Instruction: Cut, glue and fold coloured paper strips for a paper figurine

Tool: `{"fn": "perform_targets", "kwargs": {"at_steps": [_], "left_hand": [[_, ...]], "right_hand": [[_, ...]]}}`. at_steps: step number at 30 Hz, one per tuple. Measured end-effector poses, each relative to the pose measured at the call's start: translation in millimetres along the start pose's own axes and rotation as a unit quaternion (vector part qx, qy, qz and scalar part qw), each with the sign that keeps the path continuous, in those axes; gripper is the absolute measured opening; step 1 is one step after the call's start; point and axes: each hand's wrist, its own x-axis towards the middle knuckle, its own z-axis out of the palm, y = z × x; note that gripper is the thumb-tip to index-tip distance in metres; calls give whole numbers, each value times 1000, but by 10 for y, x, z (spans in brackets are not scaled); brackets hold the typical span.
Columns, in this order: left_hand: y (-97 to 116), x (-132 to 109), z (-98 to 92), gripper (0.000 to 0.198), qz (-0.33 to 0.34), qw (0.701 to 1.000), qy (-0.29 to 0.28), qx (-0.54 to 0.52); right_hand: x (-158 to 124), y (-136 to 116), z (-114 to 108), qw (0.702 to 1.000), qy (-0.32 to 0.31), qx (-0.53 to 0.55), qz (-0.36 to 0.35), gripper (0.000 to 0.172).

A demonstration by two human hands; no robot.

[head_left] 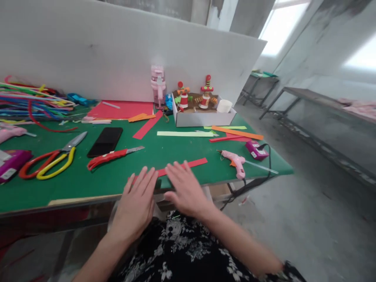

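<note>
A narrow red paper strip [197, 162] lies near the front edge of the green table [173, 150]. My left hand [138, 196] rests flat over its left end, fingers stretched forward. Across the strip's middle lies my right hand [185, 190], fingers extended and thumb out to the side. Part of the strip is hidden beneath both hands. Beyond my left hand is a red-handled utility knife [110, 157] with its blade out. To the right of my right hand, a pink glue gun [235, 161] lies on its side with a glue stick in its back.
Scissors [58, 156] and a black phone [105, 141] lie at left, before a heap of pipe cleaners [35, 102]. A white box [202, 118] with small figures stands at the back. Paper strips [185, 134] and a purple box [256, 150] lie nearby.
</note>
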Motion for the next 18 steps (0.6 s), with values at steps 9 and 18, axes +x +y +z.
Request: {"fn": "perform_targets", "kwargs": {"at_steps": [9, 18], "left_hand": [[10, -79, 331, 72, 68, 995, 53, 46], [68, -40, 302, 71, 40, 997, 38, 49]], "right_hand": [[97, -183, 255, 995, -94, -13, 17, 86], [-91, 110, 53, 988, -102, -34, 109, 80]]}}
